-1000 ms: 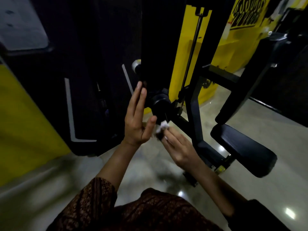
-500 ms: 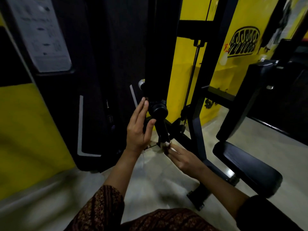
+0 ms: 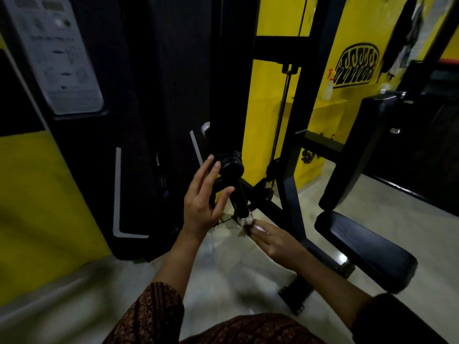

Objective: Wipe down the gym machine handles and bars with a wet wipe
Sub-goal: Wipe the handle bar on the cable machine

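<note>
**Working the low end**

The left hand (image 3: 202, 201) is open, fingers straight, fingertips right by the handle (image 3: 239, 194) and its round cap. The right hand (image 3: 275, 238) pinches the wet wipe (image 3: 247, 220) against the handle's 6 o'clock tip, a bit blurry there. The seat pad (image 3: 367, 247) sits at 4 o'clock.

Dim room, yellow wall (image 3: 270, 95) with black mural (image 3: 357, 68), pale glossy floor (image 3: 223, 264), spray bottle (image 3: 328, 88) on yellow ledge (image 3: 327, 105).

Single wide-angle view from the person's head, facing forward and steeply down at close range. The black machine handle (image 3: 239, 194) sits at frame centre, left hand (image 3: 201, 202) at its 9 o'clock, right hand (image 3: 275, 240) at 5 o'clock, seat pad (image 3: 367, 247) toward 4 o'clock.
</note>
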A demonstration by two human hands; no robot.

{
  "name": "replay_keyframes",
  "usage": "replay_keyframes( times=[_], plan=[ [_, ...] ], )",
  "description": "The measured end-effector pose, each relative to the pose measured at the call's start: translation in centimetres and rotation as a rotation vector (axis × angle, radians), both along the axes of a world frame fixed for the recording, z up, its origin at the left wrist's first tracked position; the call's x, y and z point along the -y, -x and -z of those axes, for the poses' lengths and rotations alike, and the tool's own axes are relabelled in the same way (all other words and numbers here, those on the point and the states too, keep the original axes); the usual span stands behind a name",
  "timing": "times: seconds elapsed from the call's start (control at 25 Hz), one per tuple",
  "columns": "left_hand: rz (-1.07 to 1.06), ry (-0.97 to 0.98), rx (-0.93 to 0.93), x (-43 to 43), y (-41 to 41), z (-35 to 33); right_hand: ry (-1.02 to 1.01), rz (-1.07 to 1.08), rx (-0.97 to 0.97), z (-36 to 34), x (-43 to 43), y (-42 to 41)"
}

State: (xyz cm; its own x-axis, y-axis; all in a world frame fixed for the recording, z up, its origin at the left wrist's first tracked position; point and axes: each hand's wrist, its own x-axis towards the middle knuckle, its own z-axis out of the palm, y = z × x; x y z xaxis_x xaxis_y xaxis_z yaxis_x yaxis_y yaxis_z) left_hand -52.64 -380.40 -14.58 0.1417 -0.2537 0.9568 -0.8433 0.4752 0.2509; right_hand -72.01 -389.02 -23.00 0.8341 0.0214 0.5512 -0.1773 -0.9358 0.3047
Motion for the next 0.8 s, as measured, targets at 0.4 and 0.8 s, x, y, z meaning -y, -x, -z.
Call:
replay_keyframes(
  times=[0.4,0.8],
  plan=[
    [-0.002,0.026,-0.02,0.0,0.1,-0.3,-0.144,0.089,0.086,1.1,0.5,-1.9],
    [-0.007,0.004,-0.158,0.1,1.5,0.5,-0.479,0.151,0.548,-6.9,-1.6,-6.8]
  ],
)
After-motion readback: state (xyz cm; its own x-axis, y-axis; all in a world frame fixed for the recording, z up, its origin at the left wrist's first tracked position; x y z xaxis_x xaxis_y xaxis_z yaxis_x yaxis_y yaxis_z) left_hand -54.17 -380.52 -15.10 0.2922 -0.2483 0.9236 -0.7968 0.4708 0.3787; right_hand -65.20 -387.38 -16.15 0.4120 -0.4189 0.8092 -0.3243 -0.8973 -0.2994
